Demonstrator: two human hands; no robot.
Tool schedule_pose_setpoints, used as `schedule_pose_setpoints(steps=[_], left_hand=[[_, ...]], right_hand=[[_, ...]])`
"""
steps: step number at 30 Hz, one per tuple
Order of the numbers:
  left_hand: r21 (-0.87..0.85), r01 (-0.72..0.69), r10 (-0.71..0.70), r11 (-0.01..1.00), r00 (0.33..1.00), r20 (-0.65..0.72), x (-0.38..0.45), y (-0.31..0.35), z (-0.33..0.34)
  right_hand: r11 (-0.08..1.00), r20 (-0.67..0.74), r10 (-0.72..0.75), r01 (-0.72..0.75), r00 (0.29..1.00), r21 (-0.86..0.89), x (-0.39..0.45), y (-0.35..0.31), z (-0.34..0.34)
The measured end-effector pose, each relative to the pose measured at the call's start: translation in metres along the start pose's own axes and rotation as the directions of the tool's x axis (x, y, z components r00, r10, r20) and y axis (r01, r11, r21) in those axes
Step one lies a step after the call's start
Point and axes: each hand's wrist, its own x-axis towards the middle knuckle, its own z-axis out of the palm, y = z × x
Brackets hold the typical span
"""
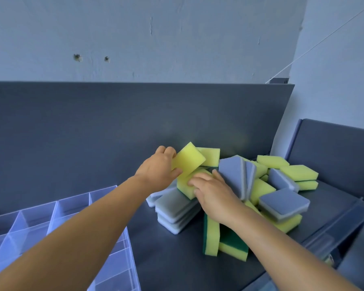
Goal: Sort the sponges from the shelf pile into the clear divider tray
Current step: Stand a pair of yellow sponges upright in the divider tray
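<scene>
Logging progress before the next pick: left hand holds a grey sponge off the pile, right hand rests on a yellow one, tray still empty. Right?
Not quite. The head view shows the left hand holding a yellow sponge, not a grey one. The rest stands: the right hand rests on a yellow sponge, and the tray shows no sponges.

Our left hand and right hand: bare, ungloved; forearms unsleeved; we wear no rings or watch.
</scene>
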Motion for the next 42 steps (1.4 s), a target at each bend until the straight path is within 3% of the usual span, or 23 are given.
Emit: schedule_pose_setpoints(steps=[5,10,15,22,29,33,38,42], left_hand=[[-0.138,0.083,-0.091,0.987,0.994,-0.052,-0.012,-0.018,-0.008],[-0.175,0.09,-0.086,0.981,0.996,0.028,-0.033,-0.037,-0.016],[-0.195,0.077,-0.07,0.978,0.997,0.042,-0.054,-0.044,-0.018],[-0.184,0.088,-0.079,0.979,0.995,0.058,-0.065,-0.042,-0.014],[-0.147,0.145,-0.143,0.978,0.989,0.028,-0.076,-0.042,-0.014],[-0.211,0.201,-0.211,0.957,0.977,-0.024,-0.081,-0.043,-0.026],[-0.276,0.202,-0.159,0.94,0.972,0.171,-0.096,-0.044,-0.033],[-0.215,0.185,-0.14,0.959,0.968,0.208,-0.099,-0.04,-0.028]], right_hand=[[0.99,-0.051,0.022,-0.015,0.998,0.143,0.001,-0.01,0.001],[0.975,-0.045,0.117,-0.106,0.992,0.196,0.003,-0.022,-0.001],[0.965,0.039,0.232,-0.235,0.972,0.114,0.002,-0.03,0.0],[0.988,0.014,0.153,-0.153,0.988,0.01,-0.006,-0.04,-0.003],[0.989,-0.154,0.145,-0.145,0.977,0.014,-0.01,-0.043,-0.003],[0.991,-0.276,-0.018,0.054,0.961,0.123,-0.021,-0.048,-0.007],[0.974,-0.065,-0.013,0.027,0.998,0.227,-0.027,-0.05,-0.006],[0.967,-0.05,0.063,-0.049,0.997,0.252,-0.021,-0.052,-0.006]])
